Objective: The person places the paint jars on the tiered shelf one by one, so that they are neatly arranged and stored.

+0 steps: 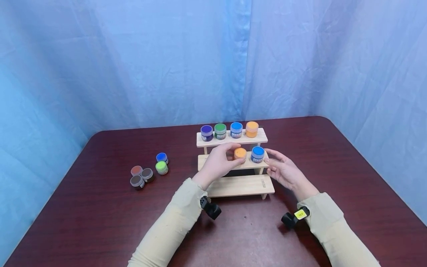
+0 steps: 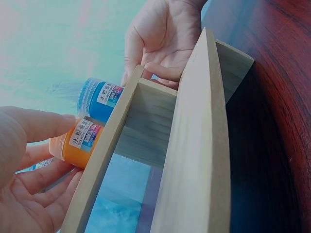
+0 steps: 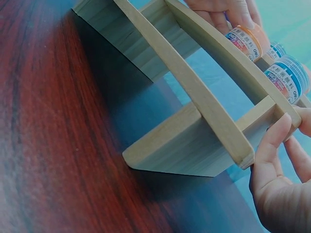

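Observation:
My left hand [image 1: 218, 161] pinches an orange paint jar [image 1: 240, 155] between thumb and fingers on the middle tier of a wooden three-step rack [image 1: 238, 186]. In the left wrist view that orange jar [image 2: 83, 145] has its base at the board. A blue paint jar [image 1: 258, 155] stands just right of it. My right hand [image 1: 287, 172] holds the right end of the middle board; the right wrist view has the thumb [image 3: 279, 128] against the board's end, with other fingers partly hidden beyond it.
Along the top tier stand a purple jar [image 1: 207, 133], a green jar [image 1: 220, 131], a blue jar [image 1: 236, 130] and an orange jar [image 1: 251, 129]. Several more jars, including a lime green one [image 1: 161, 168] and a brown one [image 1: 136, 170], stand left on the dark red table [image 1: 100, 218].

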A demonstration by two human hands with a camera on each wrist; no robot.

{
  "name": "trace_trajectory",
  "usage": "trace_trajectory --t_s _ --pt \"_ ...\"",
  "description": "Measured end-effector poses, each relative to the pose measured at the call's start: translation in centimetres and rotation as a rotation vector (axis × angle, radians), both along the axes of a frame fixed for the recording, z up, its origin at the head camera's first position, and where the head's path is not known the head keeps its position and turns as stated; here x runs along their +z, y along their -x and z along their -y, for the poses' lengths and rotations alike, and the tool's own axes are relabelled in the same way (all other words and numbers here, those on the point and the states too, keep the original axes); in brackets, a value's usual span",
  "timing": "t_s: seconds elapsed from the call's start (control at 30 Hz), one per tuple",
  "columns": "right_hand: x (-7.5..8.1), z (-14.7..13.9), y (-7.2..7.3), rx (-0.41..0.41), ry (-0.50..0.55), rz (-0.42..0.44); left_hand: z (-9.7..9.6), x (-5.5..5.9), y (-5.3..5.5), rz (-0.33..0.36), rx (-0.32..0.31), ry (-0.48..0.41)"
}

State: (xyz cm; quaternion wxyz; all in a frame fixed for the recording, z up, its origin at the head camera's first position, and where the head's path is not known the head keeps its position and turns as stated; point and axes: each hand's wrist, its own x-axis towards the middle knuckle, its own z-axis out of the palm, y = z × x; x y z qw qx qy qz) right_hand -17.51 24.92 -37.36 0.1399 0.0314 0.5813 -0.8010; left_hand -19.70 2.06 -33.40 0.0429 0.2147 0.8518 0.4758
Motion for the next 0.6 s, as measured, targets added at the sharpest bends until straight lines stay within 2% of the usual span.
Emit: trace_trajectory --t_s 0.27,0.6 --pt "-0.05 0.05 0.0 -0.002 0.004 0.003 0.03 -0.03 -0.13 0.024 0.004 -0.006" --pt "0.0 0.03 0.14 0.002 0.012 0.002 0.64 0.33 -0.17 -0.044 -0.004 -0.007"
